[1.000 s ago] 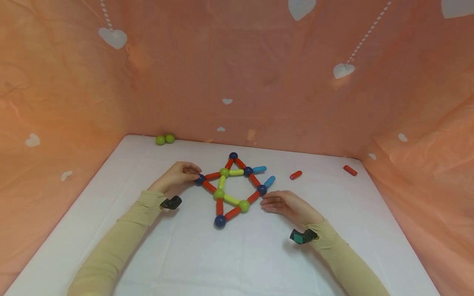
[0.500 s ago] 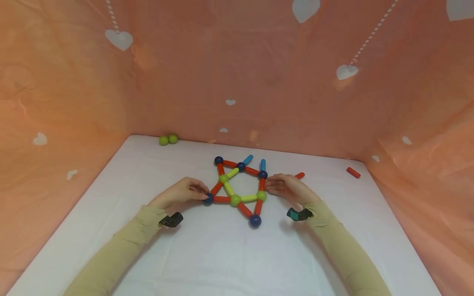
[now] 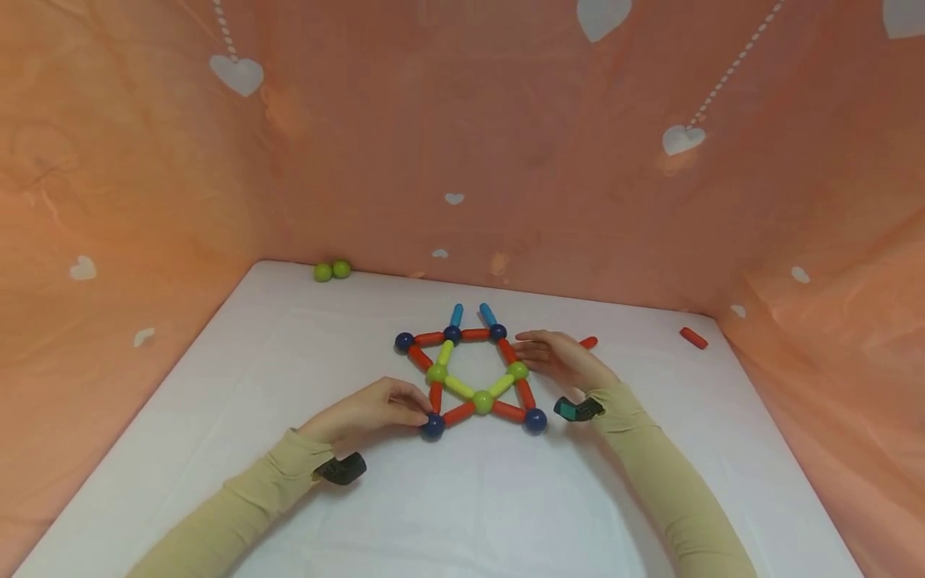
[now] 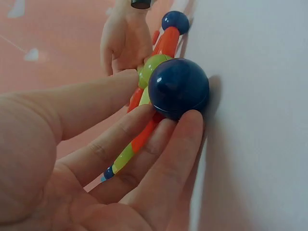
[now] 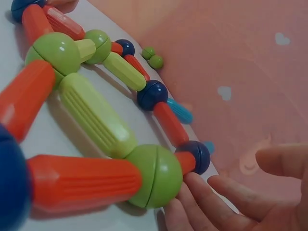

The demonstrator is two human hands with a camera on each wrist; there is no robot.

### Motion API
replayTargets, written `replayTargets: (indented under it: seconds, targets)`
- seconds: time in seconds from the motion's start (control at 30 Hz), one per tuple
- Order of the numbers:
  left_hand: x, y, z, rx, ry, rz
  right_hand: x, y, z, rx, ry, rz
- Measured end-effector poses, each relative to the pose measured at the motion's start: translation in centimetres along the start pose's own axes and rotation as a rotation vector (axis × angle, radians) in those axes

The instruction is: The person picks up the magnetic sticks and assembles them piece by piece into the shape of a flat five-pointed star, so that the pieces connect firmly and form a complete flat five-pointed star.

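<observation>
A star-like frame of magnetic building rods and balls lies flat on the white tabletop. Its inner ring has green balls (image 3: 482, 402), yellow rods (image 3: 458, 387) and red rods (image 3: 474, 334). Two blue rods (image 3: 458, 315) stick out at the far side. My left hand (image 3: 372, 411) pinches the dark blue ball (image 4: 179, 89) at the near left corner between thumb and fingers. On the other side, my right hand (image 3: 560, 357) has its fingers loosely extended against the frame's right edge, by a green ball (image 5: 156, 175) and a red rod. Another dark blue ball (image 3: 535, 421) forms the near right corner.
Two loose green balls (image 3: 332, 270) sit at the back left edge. One loose red rod (image 3: 694, 337) lies at the far right, and another red rod (image 3: 588, 343) is partly hidden behind my right hand. A peach cloth (image 3: 470, 144) with white hearts walls the table (image 3: 462, 514).
The whole frame has turned counterclockwise. My left hand has come nearer and to the right with its ball, while my right hand has moved away along the right side.
</observation>
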State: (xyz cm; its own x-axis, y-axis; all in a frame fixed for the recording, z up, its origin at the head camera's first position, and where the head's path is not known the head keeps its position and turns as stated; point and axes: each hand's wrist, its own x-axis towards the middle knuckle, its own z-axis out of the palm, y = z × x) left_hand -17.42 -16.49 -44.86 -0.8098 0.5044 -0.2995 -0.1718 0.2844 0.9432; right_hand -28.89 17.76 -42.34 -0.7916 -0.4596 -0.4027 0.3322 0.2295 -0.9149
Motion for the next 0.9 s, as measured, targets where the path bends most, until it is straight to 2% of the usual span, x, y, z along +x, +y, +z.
replayTargets:
  seconds: [0.2, 0.3, 0.37, 0.5, 0.67, 0.73, 0.77, 0.9]
  targets:
    - [0.1, 0.9, -0.3, 0.044, 0.017, 0.016, -2.1, 1.1, -0.3, -0.098, -0.059, -0.092]
    - [0.1, 1.7, -1.2, 0.052, 0.046, 0.033, -2.9, 1.4, -0.3, -0.106, -0.068, -0.103]
    - [0.3, 2.2, -2.1, 0.097, 0.073, 0.065, -3.1, 1.4, -0.2, -0.105, -0.050, -0.086]
    - [0.8, 3.0, -4.2, 0.221, 0.172, 0.133, -3.3, 1.2, 0.0, -0.142, -0.027, -0.060]
    - [2.0, 3.0, -6.7, 0.257, 0.359, 0.202, -3.5, 1.4, 0.2, -0.239, -0.043, -0.074]
    - [2.6, 2.8, -7.2, 0.255, 0.414, 0.193, -3.6, 1.5, 0.3, -0.237, -0.049, -0.068]
    - [2.8, 2.7, -7.4, 0.257, 0.421, 0.188, -3.7, 1.5, 0.4, -0.231, -0.044, -0.060]
    - [3.6, 2.4, -7.6, 0.205, 0.377, 0.111, -3.9, 1.5, 0.7, -0.209, -0.034, -0.054]
